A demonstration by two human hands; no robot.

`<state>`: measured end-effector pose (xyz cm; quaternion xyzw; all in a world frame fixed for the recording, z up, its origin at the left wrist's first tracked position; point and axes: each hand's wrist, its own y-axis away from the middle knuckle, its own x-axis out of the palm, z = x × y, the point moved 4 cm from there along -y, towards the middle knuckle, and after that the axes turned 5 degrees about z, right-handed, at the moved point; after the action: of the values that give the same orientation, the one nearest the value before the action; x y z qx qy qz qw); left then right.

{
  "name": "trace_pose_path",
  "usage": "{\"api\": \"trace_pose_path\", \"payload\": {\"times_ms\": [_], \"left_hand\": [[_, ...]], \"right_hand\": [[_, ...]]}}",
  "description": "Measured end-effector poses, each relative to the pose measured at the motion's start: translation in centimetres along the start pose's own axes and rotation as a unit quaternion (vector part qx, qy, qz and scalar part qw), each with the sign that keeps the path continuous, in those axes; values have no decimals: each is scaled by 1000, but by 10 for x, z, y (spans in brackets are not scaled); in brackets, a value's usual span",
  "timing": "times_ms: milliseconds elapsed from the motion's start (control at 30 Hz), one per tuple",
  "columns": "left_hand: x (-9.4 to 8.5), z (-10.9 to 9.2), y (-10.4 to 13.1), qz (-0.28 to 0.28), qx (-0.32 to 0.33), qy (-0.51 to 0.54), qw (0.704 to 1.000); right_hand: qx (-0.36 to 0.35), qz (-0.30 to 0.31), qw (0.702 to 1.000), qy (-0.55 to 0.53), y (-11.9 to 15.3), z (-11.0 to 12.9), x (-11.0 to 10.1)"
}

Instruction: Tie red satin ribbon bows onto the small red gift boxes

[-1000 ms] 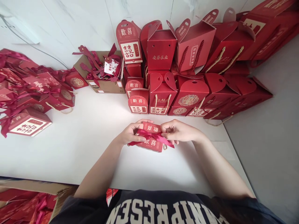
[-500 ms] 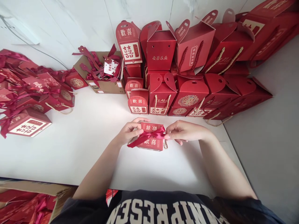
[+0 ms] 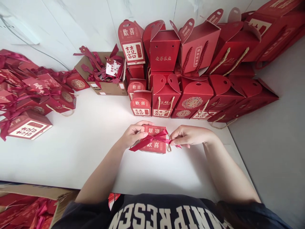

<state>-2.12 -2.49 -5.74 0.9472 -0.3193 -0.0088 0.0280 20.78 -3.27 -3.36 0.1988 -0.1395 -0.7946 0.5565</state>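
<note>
A small red gift box (image 3: 156, 149) with pale lettering lies on the white table (image 3: 95, 127) in front of me. Across its top runs a crimson ribbon (image 3: 156, 137) tied in a bow, and a gold cord handle shows at its right side. My left hand (image 3: 136, 133) is at the box's left edge, thumb and fingers closed on the ribbon's left loop. On the right, my right hand (image 3: 187, 136) pinches the ribbon's right part, with a ribbon end sticking out below the fingertips.
Stacked red gift boxes (image 3: 165, 54) stand along the back right, by the grey wall. An open cardboard box (image 3: 109, 90) holds ribbons and tags. Ribboned boxes (image 3: 45, 92) are piled at left. Another carton (image 3: 30, 189) of red items sits at the lower left.
My right hand has shifted slightly, its fingertips a little lower on the ribbon, and a ribbon end now shows beneath them. My left hand has barely moved.
</note>
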Motion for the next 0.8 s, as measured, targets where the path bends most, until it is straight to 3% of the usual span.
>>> {"api": "trace_pose_path", "payload": {"times_ms": [133, 267, 367, 433, 467, 533, 600, 667, 800], "left_hand": [[0, -2, 0, -7, 1, 5, 1000], [-7, -22, 9, -16, 14, -85, 996], [-23, -41, 23, -117, -9, -227, 967], [-34, -48, 33, -160, -93, -313, 932], [-36, -48, 38, -148, -147, -330, 921], [-33, -44, 43, -53, -232, -309, 921], [-23, -40, 45, 64, -271, -244, 929], [-14, -36, 44, 138, -283, -188, 930], [-11, -30, 36, 141, -259, -152, 943]], "right_hand": [[54, -30, 996, 57, 2, -13, -6], [129, -147, 966, 170, 13, -21, -19], [80, -257, 946, 180, 18, -7, -25], [0, -324, 933, 155, 19, 7, -25], [-42, -345, 927, 141, 17, 14, -24], [-115, -343, 925, 117, 12, 23, -19], [-157, -302, 934, 105, 4, 26, -13], [-169, -271, 942, 102, -1, 25, -9], [-190, -247, 947, 79, 0, 25, -6]]}}
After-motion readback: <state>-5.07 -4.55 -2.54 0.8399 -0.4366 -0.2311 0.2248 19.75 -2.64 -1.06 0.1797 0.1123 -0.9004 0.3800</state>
